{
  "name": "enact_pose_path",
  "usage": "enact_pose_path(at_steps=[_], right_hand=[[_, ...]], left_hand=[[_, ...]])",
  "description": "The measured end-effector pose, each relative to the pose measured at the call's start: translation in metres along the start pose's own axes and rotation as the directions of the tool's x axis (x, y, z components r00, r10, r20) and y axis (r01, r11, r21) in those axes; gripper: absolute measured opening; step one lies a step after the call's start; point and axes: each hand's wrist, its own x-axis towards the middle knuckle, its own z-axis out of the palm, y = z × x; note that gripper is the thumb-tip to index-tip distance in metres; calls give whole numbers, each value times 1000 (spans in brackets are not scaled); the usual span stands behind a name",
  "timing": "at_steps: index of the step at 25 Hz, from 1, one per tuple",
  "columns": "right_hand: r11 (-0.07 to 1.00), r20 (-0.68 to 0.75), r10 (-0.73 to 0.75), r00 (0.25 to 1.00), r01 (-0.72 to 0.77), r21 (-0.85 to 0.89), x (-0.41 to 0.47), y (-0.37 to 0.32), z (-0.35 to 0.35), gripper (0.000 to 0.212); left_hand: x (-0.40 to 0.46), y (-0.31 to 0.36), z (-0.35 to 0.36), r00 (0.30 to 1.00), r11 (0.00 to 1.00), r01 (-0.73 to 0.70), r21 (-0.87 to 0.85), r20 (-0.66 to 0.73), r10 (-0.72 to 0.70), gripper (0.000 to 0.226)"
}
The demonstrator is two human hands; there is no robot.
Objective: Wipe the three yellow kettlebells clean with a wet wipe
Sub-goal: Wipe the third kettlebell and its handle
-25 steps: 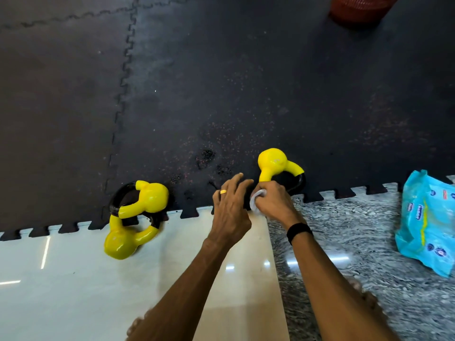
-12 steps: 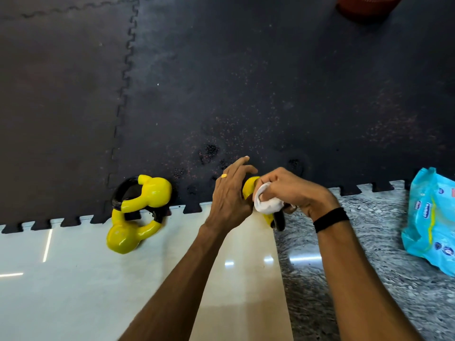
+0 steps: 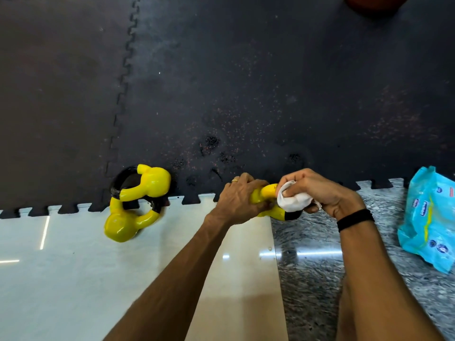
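While the left hand (image 3: 240,199) gripped the round body of a glossy yellow kettlebell with a black handle (image 3: 267,193), the right hand (image 3: 317,193) pinched a crumpled white wet wipe (image 3: 294,201) against its handle side. That kettlebell was held at the toothed edge of the black rubber floor mat (image 3: 246,94). Left of the held kettlebell lay two more yellow kettlebells (image 3: 138,203), touching each other across the same mat edge. Right of it lay a blue wipes packet (image 3: 430,222) on the speckled grey floor.

Bare forearms; a gold ring (image 3: 235,180) on the left hand (image 3: 240,199), a black wristband (image 3: 355,219) on the right.
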Motion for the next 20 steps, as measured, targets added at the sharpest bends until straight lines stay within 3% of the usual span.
enact_pose_path(at_steps=[4, 9, 13, 16, 20], right_hand=[[991, -29, 0, 1000, 4, 134, 4, 9, -4, 30], [986, 49, -12, 999, 4, 164, 17, 14, -1, 24], [948, 116, -12, 993, -26, 318, 32, 23, 18, 20], [944, 50, 31, 998, -46, 327, 40, 30, 30, 21], [973, -164, -5, 987, 42, 228, 36, 23, 25, 16]], left_hand=[[-4, 5, 6, 998, 993, -31, -111, 56, 37, 85], [-7, -4, -4, 990, 991, 57, -121, 137, -40, 85], [-18, -26, -18, 971, 988, 122, -95, 216, -99, 85], [-19, -37, -31, 957, 983, 174, -57, 244, -155, 89], [-22, -44, -32, 948, 966, 254, -54, 213, -237, 84]])
